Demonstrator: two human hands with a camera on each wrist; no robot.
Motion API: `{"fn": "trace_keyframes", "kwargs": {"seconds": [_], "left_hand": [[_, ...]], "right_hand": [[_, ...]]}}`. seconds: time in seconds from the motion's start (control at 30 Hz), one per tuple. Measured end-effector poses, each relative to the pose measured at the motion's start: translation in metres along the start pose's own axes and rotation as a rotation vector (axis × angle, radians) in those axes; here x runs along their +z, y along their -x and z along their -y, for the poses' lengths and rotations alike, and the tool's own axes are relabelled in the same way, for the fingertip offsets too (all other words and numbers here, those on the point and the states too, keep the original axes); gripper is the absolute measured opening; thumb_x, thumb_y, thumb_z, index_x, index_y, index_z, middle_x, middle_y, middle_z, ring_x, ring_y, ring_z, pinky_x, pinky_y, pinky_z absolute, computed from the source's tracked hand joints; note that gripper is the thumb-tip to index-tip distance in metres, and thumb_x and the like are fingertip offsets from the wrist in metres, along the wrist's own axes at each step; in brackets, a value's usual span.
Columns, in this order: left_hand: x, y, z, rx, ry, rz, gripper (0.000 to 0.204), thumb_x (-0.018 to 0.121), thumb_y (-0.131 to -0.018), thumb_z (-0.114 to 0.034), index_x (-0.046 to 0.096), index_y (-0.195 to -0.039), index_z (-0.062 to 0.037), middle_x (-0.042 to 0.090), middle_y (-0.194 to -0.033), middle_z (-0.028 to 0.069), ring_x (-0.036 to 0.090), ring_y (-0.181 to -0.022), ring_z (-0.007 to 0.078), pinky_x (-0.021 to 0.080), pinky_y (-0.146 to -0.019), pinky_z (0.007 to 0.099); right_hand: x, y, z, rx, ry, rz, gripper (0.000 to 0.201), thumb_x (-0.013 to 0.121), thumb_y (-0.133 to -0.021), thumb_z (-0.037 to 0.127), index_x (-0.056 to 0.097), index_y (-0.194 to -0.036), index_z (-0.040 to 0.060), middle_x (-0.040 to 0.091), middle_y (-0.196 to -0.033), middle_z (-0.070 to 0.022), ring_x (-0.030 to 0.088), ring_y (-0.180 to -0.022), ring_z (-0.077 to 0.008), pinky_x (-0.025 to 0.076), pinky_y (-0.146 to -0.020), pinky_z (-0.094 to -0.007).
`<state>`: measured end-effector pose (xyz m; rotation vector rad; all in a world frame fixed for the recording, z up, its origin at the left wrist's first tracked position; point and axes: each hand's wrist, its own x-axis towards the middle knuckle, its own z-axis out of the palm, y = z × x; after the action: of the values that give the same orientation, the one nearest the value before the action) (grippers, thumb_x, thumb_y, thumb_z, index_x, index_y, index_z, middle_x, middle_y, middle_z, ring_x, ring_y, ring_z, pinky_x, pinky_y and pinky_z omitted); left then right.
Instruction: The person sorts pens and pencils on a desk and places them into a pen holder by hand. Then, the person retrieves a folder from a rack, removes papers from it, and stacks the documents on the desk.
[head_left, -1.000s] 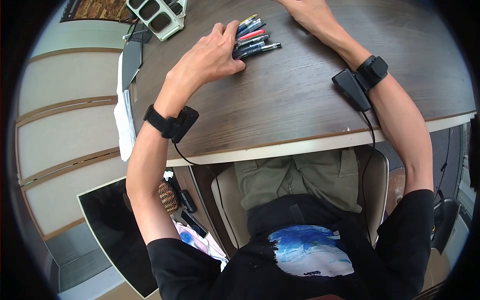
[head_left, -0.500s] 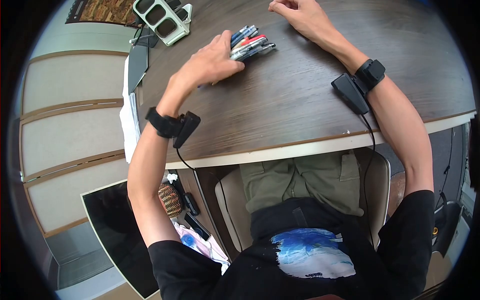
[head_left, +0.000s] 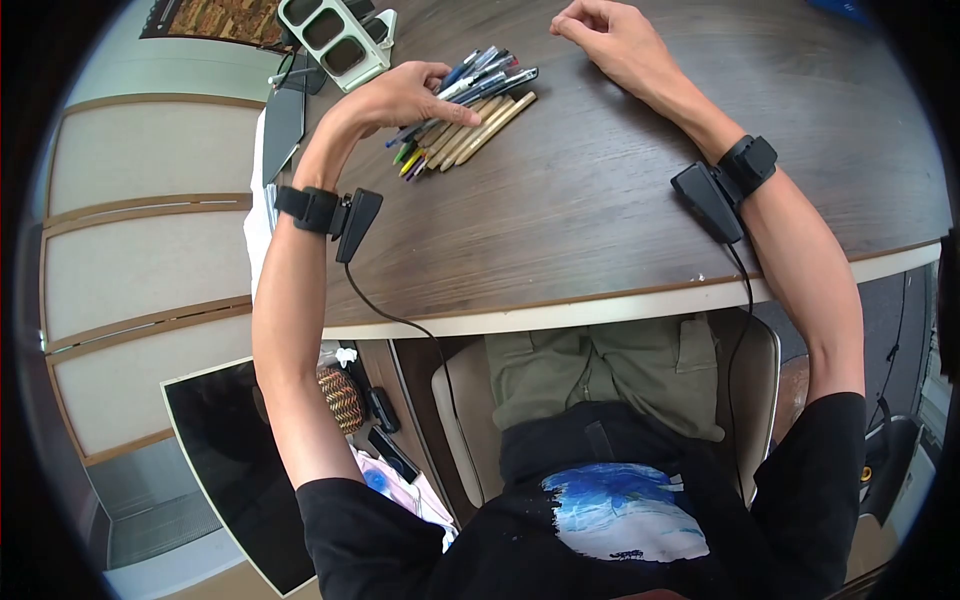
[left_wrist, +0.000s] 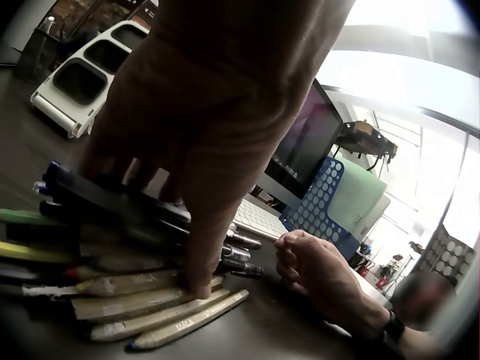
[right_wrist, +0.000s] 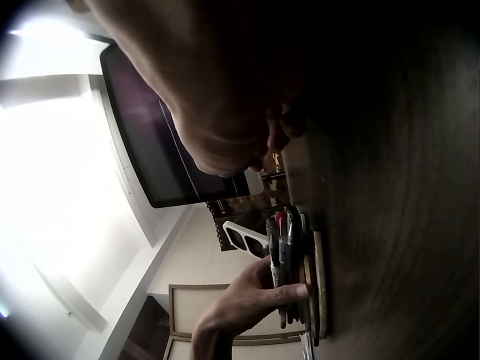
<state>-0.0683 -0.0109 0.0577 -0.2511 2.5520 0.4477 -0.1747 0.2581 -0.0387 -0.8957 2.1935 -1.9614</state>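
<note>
My left hand [head_left: 400, 95] holds a bunch of pens [head_left: 485, 75], with its thumb on the near side and the other fingers on the far side. Under and beside the bunch lie several wooden pencils [head_left: 495, 127], side by side and slanting on the desk. In the left wrist view the thumb tip comes down at the pencils [left_wrist: 180, 326], while dark pens [left_wrist: 97, 191] run beneath the palm. Green and yellow ends [head_left: 408, 160] stick out below the hand. My right hand [head_left: 620, 40] rests at the desk's far side, fingers loosely curled and holding nothing, apart from the pens.
A white holder with three compartments [head_left: 335, 45] stands beyond the left hand. Farther back are a keyboard [left_wrist: 259, 220], a monitor [left_wrist: 300, 142] and a blue perforated holder [left_wrist: 319, 206]. Papers [head_left: 258, 220] lie at the left edge of the brown desk [head_left: 600, 210].
The left hand has lifted and turned the pens, drawing them slightly left. The pencils, unseen before, now show under it. The right hand appears lower in the head view, its fingers now fully visible.
</note>
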Motion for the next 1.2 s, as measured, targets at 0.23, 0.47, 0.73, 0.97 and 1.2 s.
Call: {"fn": "trace_keyframes", "kwargs": {"seconds": [0.23,0.47,0.73,0.97,1.2], "left_hand": [[0.022,0.029,-0.02,0.037,-0.102,-0.162,0.127,0.096,-0.071,-0.069,0.046,-0.16,0.0069,0.064,-0.142,0.0348,0.065,-0.134,0.043,0.053,-0.113,0.0483],[0.037,0.029,-0.035,0.038,-0.351,-0.253,0.12,0.092,-0.073,-0.065,0.044,-0.163,-0.0008,0.063,-0.143,0.0335,0.064,-0.135,0.0458,0.055,-0.113,0.0502],[0.042,0.026,-0.053,-0.019,-0.44,-0.229,0.097,0.082,-0.081,-0.045,0.045,-0.155,0.0049,0.061,-0.136,0.0338,0.069,-0.121,0.0492,0.061,-0.102,0.0513],[0.05,0.02,-0.041,0.039,-0.407,-0.306,0.07,0.072,-0.091,-0.036,0.048,-0.144,0.0035,0.06,-0.134,0.0345,0.07,-0.115,0.0526,0.061,-0.1,0.0528],[0.028,0.007,-0.028,-0.062,-0.222,-0.198,0.066,0.069,-0.086,-0.041,0.055,-0.141,-0.0052,0.067,-0.128,0.0271,0.063,-0.125,0.0438,0.051,-0.105,0.0497]], "right_hand": [[0.002,0.003,-0.002,0.046,-0.034,0.027,0.028,0.072,-0.102,0.025,0.077,-0.102,-0.002,0.071,-0.078,-0.0062,0.06,-0.068,-0.0115,0.05,-0.062,-0.0325],[-0.002,0.005,0.008,0.14,-0.035,0.025,0.027,0.072,-0.103,0.026,0.077,-0.103,-0.0012,0.071,-0.079,-0.0056,0.06,-0.066,-0.0114,0.049,-0.059,-0.0318],[-0.001,0.002,0.002,0.115,0.003,0.025,0.027,0.072,-0.103,0.025,0.077,-0.104,-0.001,0.071,-0.081,-0.0058,0.06,-0.068,-0.0114,0.049,-0.06,-0.0315],[-0.001,-0.001,-0.003,0.039,0.025,0.031,0.027,0.073,-0.102,0.025,0.077,-0.102,-0.0018,0.072,-0.082,-0.0053,0.062,-0.075,-0.0112,0.051,-0.067,-0.0311],[0.0,-0.003,-0.003,0.039,0.001,0.03,0.026,0.072,-0.102,0.024,0.077,-0.102,-0.0018,0.072,-0.082,-0.0052,0.062,-0.074,-0.0114,0.051,-0.067,-0.0312]]}}
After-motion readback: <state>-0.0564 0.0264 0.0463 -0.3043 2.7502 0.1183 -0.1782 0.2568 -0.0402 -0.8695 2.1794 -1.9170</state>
